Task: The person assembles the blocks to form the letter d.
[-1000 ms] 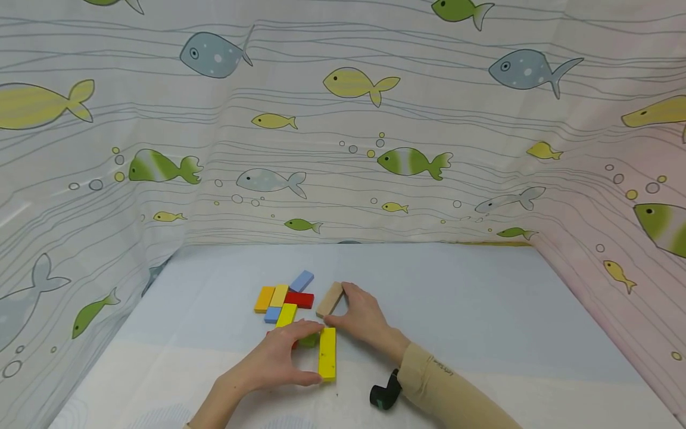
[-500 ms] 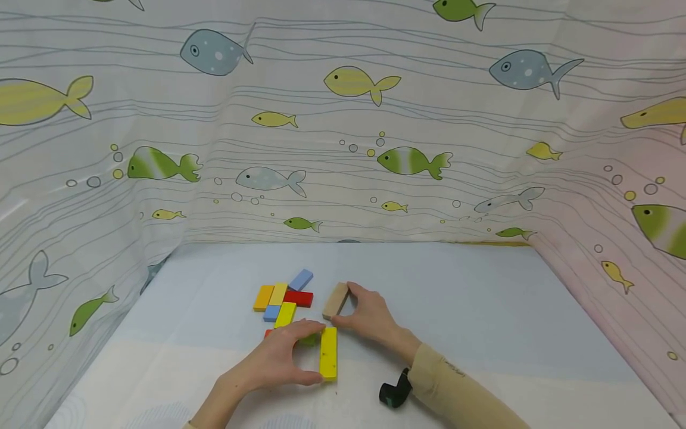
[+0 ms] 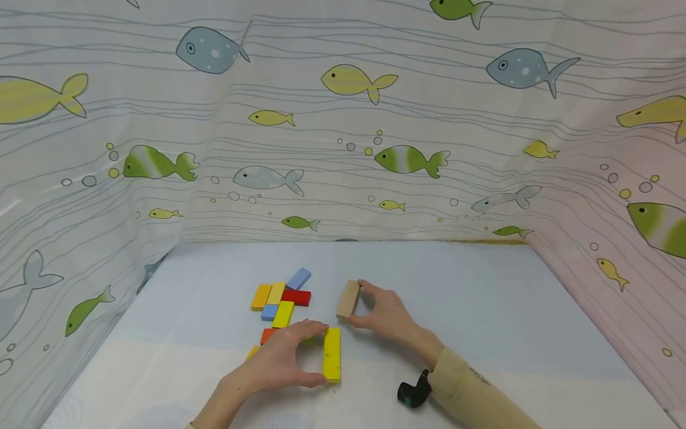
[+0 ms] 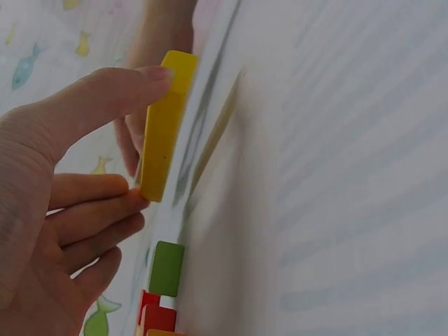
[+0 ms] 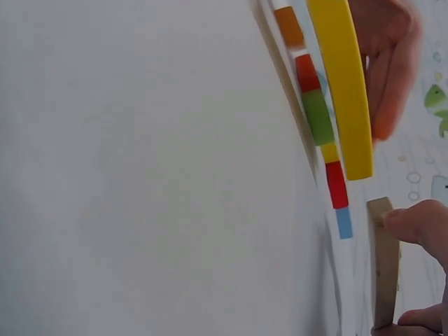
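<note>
My left hand (image 3: 278, 357) pinches a yellow wooden block (image 3: 332, 356) by its two ends, thumb at the near end and fingertips at the far end. The left wrist view shows this yellow block (image 4: 170, 126) held just off the tabletop. Ahead and to the right, my right hand (image 3: 388, 313) grips a plain wood block (image 3: 349, 299) between thumb and fingertips. In the right wrist view the plain block (image 5: 386, 266) is seen edge-on, apart from the yellow one (image 5: 343, 84). A green block (image 4: 166, 269) lies near the left hand, mostly hidden in the head view.
Several coloured blocks lie flat in a loose cluster left of my hands, among them a red block (image 3: 296, 297), a blue block (image 3: 298, 278) and an orange block (image 3: 261, 297). A black object (image 3: 414, 390) sits by the right sleeve. A fish-print curtain (image 3: 343, 149) surrounds the table (image 3: 455, 298).
My right hand has moved to the right with the plain wood block, widening the gap to the cluster. The left hand and its yellow block have shifted slightly right.
</note>
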Demonstrator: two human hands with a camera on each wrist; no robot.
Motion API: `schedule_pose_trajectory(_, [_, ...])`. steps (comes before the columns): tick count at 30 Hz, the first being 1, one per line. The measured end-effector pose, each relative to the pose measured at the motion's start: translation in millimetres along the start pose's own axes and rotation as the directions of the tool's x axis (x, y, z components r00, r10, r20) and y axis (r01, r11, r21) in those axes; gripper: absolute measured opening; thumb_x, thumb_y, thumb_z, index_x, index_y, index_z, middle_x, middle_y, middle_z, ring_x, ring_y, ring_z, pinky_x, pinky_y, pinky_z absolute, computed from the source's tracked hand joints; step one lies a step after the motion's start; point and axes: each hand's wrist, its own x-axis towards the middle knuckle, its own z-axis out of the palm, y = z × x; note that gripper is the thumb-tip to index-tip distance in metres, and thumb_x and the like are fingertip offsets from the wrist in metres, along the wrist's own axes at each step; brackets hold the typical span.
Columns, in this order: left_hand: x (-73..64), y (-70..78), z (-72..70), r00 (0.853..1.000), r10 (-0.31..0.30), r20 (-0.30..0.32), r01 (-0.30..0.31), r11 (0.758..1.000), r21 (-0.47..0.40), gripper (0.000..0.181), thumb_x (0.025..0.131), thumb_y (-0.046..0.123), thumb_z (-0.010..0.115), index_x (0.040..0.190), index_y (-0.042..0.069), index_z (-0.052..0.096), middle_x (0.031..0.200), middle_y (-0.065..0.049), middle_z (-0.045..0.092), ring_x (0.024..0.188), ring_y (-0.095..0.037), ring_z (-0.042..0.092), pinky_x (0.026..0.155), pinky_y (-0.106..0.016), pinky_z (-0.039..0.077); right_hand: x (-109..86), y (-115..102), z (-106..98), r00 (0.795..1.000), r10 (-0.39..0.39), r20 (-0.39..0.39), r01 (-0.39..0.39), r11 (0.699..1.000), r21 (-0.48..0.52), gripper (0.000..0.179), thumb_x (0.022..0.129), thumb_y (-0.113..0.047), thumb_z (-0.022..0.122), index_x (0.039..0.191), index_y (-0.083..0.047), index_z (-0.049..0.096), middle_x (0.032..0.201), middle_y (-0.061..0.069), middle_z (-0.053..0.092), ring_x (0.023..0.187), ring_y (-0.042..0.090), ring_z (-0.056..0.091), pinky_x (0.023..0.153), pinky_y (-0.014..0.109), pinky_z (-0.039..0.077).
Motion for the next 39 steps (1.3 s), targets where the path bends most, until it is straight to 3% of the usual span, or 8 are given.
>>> schedule_pose_trajectory(13, [9.2, 16.5, 3.0, 0.999, 0.017, 0.031, -0.017, 1.000, 0.014, 0.076, 0.076, 0.054, 0.081, 0.141, 0.025, 0.056, 0.142, 0.010, 0.056, 0.135, -0.021, 0.049, 0.107, -0.054, 0.047, -15.1, 19.8, -24.2, 0.999, -0.012, 0.038, 0.012, 1.000, 0.007, 0.084, 0.077, -0.044, 0.083, 0.147, -0.012, 0.050, 0.147, 0.007, 0.054, 0.136, 0.028, 0.051, 0.111, 0.051, 0.043])
schedule_pose_trajectory(25, [27.7, 33.2, 19.1, 0.996, 0.052, 0.067, -0.054, 0.998, 0.025, 0.075, 0.077, 0.054, 0.080, 0.143, 0.029, 0.054, 0.143, 0.012, 0.055, 0.141, -0.024, 0.043, 0.110, -0.055, 0.043, -23.6, 36.1, -44.4, 0.997, 0.000, 0.078, 0.002, 1.000, -0.031, 0.083, 0.079, -0.045, 0.082, 0.149, -0.015, 0.048, 0.149, 0.008, 0.052, 0.138, 0.031, 0.048, 0.111, 0.054, 0.042])
schedule_pose_trajectory(39, [50.7, 49.4, 35.9, 0.989, 0.113, 0.093, -0.117, 0.993, 0.029, 0.076, 0.080, 0.054, 0.078, 0.145, 0.025, 0.052, 0.146, 0.010, 0.054, 0.142, -0.022, 0.043, 0.112, -0.052, 0.041, -32.4, 61.1, -69.9, 0.992, -0.005, 0.122, 0.009, 0.999, -0.035, 0.084, 0.080, -0.044, 0.081, 0.151, -0.018, 0.045, 0.153, 0.009, 0.047, 0.140, 0.034, 0.046, 0.111, 0.058, 0.040])
